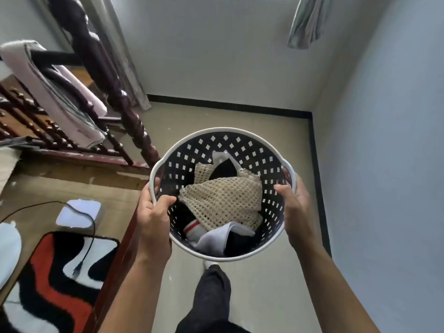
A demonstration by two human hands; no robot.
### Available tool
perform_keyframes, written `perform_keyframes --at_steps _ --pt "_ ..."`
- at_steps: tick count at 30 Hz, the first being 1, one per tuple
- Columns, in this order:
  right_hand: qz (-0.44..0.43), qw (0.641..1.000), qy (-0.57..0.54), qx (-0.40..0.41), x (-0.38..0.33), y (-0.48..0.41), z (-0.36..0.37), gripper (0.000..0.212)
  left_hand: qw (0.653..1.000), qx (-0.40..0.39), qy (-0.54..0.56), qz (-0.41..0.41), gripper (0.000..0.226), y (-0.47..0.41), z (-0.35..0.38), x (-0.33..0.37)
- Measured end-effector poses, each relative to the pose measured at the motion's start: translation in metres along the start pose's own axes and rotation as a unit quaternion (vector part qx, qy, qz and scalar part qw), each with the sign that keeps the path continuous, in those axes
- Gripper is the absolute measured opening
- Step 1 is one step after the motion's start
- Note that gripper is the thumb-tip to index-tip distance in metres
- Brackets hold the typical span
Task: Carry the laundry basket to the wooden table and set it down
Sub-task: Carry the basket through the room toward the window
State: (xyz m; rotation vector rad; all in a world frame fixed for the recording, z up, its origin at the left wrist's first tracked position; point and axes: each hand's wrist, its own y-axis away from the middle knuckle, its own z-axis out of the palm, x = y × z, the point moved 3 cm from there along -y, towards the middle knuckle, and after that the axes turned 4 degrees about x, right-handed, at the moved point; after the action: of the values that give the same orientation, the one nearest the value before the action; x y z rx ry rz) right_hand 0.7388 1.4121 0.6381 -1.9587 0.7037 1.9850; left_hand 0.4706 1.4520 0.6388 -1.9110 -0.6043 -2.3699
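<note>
Hands, left (pixel 153 217) and right (pixel 296 210), each grip clenched on the laundry basket (pixel 216 134) rim.

Pale walls (pixel 216 56) met a beige floor (pixel 276 140) at a black skirting strip (pixel 228 107). A dark turned-wood bedpost (pixel 115 92) stood left; a red-black-white rug (pixel 60 272) lay below.

Both bare forearms extended forward and converging. Left hand (pixel 153 221) clamped on the near-left rim of the laundry basket (pixel 242 150), thumb hooked inside, fingers outside. Right hand (pixel 296 212) gripped the right rim by the handle, thumb inside. One dark-trousered leg (pixel 211 294) stepped forward below.
</note>
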Motion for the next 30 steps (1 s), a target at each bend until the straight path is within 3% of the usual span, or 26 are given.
perform_keyframes --at_steps 9,18,24,30 --pt "-0.027 0.999 -0.015 0.026 -0.058 -0.197 0.075 0.041 1.000 -0.017 0.014 0.023 0.041 -0.197 0.122 0.056" --pt "-0.016 0.997 -0.034 0.061 -0.065 -0.396 0.109 0.057 0.998 -0.043 -0.014 0.041 0.038 -0.358 0.258 0.075" --pt "0.001 1.000 -0.001 -0.018 -0.080 -0.547 0.168 0.056 0.998 0.048 -0.005 0.047 0.040 -0.465 0.313 0.093" --pt "-0.033 0.990 0.046 -0.129 -0.119 -0.663 0.282 0.053 0.982 0.176 0.043 0.062 0.040 -0.557 0.305 0.125"
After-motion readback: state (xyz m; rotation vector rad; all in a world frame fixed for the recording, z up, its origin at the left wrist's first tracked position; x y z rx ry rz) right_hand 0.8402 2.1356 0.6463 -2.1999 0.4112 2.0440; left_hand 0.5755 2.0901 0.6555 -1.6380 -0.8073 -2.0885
